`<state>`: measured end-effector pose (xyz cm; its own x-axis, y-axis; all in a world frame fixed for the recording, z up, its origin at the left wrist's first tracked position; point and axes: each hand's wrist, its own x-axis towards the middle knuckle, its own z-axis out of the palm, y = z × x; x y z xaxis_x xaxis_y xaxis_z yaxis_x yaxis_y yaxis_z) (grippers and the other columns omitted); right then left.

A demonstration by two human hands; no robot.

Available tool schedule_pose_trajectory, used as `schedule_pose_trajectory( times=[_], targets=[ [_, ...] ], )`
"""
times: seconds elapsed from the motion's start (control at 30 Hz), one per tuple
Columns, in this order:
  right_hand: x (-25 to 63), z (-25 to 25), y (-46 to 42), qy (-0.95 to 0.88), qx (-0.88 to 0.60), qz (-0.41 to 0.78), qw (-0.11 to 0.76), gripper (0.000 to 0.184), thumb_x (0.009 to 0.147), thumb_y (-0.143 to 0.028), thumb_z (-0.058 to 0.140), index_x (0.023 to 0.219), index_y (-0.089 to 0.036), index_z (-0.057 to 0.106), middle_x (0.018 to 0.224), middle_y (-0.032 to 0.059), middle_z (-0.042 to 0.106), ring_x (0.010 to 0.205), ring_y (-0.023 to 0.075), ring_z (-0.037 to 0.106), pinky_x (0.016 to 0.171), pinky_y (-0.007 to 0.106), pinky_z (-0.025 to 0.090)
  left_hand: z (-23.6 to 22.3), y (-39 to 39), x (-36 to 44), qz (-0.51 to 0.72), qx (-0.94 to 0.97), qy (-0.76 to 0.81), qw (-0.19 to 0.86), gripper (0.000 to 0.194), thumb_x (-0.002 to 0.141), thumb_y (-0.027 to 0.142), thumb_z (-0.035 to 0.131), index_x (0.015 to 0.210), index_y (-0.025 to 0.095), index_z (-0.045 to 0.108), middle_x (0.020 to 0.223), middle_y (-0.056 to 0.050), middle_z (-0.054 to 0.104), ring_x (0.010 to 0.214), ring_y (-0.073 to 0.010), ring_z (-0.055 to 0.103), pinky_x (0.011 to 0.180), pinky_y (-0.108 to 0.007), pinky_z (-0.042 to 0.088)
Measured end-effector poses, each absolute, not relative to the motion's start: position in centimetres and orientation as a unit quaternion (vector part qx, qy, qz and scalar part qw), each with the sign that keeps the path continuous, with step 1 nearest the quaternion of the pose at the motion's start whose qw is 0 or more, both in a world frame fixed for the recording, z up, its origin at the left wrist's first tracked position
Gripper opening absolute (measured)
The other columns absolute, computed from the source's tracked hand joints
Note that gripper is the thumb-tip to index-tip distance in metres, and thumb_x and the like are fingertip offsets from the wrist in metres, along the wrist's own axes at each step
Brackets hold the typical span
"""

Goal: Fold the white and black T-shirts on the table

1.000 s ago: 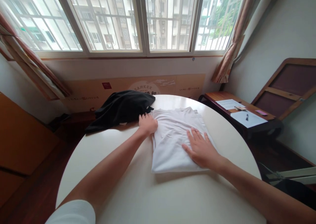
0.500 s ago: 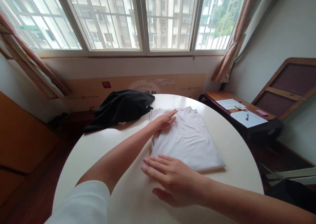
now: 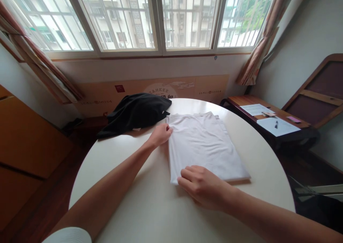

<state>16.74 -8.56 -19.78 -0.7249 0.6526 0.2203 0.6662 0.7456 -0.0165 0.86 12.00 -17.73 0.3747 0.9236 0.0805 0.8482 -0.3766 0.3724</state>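
Note:
A white garment [image 3: 205, 143], folded into a flat, slightly creased rectangle, lies on the round white table [image 3: 128, 207]. At its far left edge, my left hand [image 3: 161, 134] is closed, pinching the cloth between thumb and fingers. My right hand [image 3: 205, 186] is at the near edge, close to the near left corner, with its fingers curled onto the fabric; the thumb is hidden beneath the hand. To the left of the white garment, a crumpled black garment [image 3: 136, 111] rests at the table's far left side.
A low wooden side table [image 3: 235, 100] at the right carries paper sheets [image 3: 278, 127], a pen [image 3: 276, 124] and a small pink item [image 3: 294, 119]. Beyond the table, a printed cardboard panel [image 3: 184, 84] leans under the barred window. Curtains [image 3: 254, 66] hang at both sides.
My left hand has slid off the top of the white garment to its left edge and closed there. My right hand, formerly outstretched, has moved right and curled at the near edge. The view shifted slightly.

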Motion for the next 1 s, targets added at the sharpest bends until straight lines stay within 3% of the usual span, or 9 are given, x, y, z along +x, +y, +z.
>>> schedule_pose_trajectory(
  times=[0.13,0.23,0.3,0.4,0.53,0.67,0.87,0.93,1.0],
  targets=[
    [17.1,-19.2,-8.7,-0.925,-0.352,0.014,0.143,0.014,0.098,-0.020,0.053,0.088,-0.019,0.063,0.085,0.0051,0.063,0.075,0.0212,0.052,0.069,0.035,0.042,-17.9,11.7,0.7,0.145,0.811,0.556,0.114,0.011,0.098,0.021,0.057,0.095,0.017,0.067,0.096,-0.010,0.075,0.095,-0.0268,0.071,0.080,-0.032,0.050],
    [17.2,-19.0,-8.5,-0.885,-0.417,0.049,0.202,0.027,0.103,-0.034,0.054,0.114,-0.014,0.069,0.107,0.0124,0.072,0.100,0.0272,0.062,0.092,0.043,0.049,-18.1,11.3,1.0,0.185,0.819,0.543,0.007,0.031,0.095,0.013,0.055,0.124,0.009,0.063,0.123,-0.020,0.071,0.114,-0.0319,0.068,0.098,-0.039,0.052],
    [17.3,-19.3,-8.1,-0.852,-0.477,0.057,0.210,0.046,0.105,-0.038,0.053,0.140,-0.010,0.061,0.142,0.0201,0.065,0.132,0.0339,0.056,0.113,0.052,0.041,-18.3,11.7,1.6,0.186,0.859,0.476,-0.018,0.043,0.096,0.012,0.050,0.139,0.009,0.059,0.142,-0.021,0.065,0.131,-0.0320,0.062,0.113,-0.042,0.046],
    [17.6,-20.0,-7.5,-0.842,-0.509,0.082,0.159,0.065,0.109,-0.045,0.047,0.162,-0.009,0.043,0.171,0.0210,0.036,0.161,0.0356,0.026,0.130,0.060,0.018,-19.0,13.9,2.8,0.103,0.904,0.412,0.047,0.052,0.105,0.020,0.037,0.154,0.011,0.051,0.163,-0.016,0.051,0.152,-0.0256,0.047,0.128,-0.036,0.031],
    [17.7,-20.2,-7.4,-0.847,-0.506,0.121,0.111,0.074,0.110,-0.055,0.041,0.170,-0.012,0.029,0.177,0.0202,0.020,0.165,0.0339,0.012,0.133,0.061,0.006,-19.7,18.1,3.8,0.016,0.886,0.454,0.093,0.061,0.110,0.035,0.028,0.165,0.009,0.037,0.175,-0.017,0.027,0.164,-0.0258,0.023,0.132,-0.042,0.022],
    [17.8,-19.4,-7.9,-0.849,-0.502,0.141,0.090,0.079,0.109,-0.062,0.041,0.172,-0.017,0.025,0.177,0.0223,0.014,0.165,0.0364,0.005,0.131,0.064,0.002,-19.5,20.9,3.6,0.008,0.873,0.479,0.087,0.066,0.111,0.043,0.026,0.168,0.010,0.030,0.177,-0.017,0.022,0.165,-0.0302,0.019,0.132,-0.051,0.019],
    [17.8,-18.8,-8.2,-0.860,-0.470,0.173,0.092,0.088,0.106,-0.066,0.047,0.173,-0.015,0.021,0.177,0.0202,0.012,0.166,0.0353,0.007,0.131,0.065,-0.001,-18.4,19.3,5.4,0.070,0.864,0.499,0.009,0.062,0.108,0.020,0.025,0.165,-0.005,0.027,0.176,-0.027,0.015,0.165,-0.0315,0.016,0.132,-0.043,0.017],
    [17.4,-18.7,-8.3,-0.868,-0.448,0.186,0.104,0.090,0.105,-0.066,0.050,0.173,-0.014,0.020,0.177,0.0190,0.013,0.166,0.0347,0.009,0.131,0.063,-0.001,-18.2,17.2,7.6,0.079,0.906,0.416,0.007,0.062,0.109,0.024,0.028,0.166,0.000,0.031,0.177,-0.022,0.019,0.165,-0.0296,0.017,0.133,-0.041,0.013],
    [16.7,-18.6,-8.6,-0.877,-0.418,0.201,0.124,0.091,0.104,-0.065,0.052,0.172,-0.012,0.021,0.177,0.0185,0.017,0.166,0.0334,0.012,0.133,0.059,-0.001,-18.2,15.0,10.3,0.035,0.954,0.290,0.062,0.064,0.111,0.040,0.030,0.168,0.011,0.033,0.177,-0.014,0.024,0.165,-0.0267,0.020,0.133,-0.039,0.015]
  ],
)
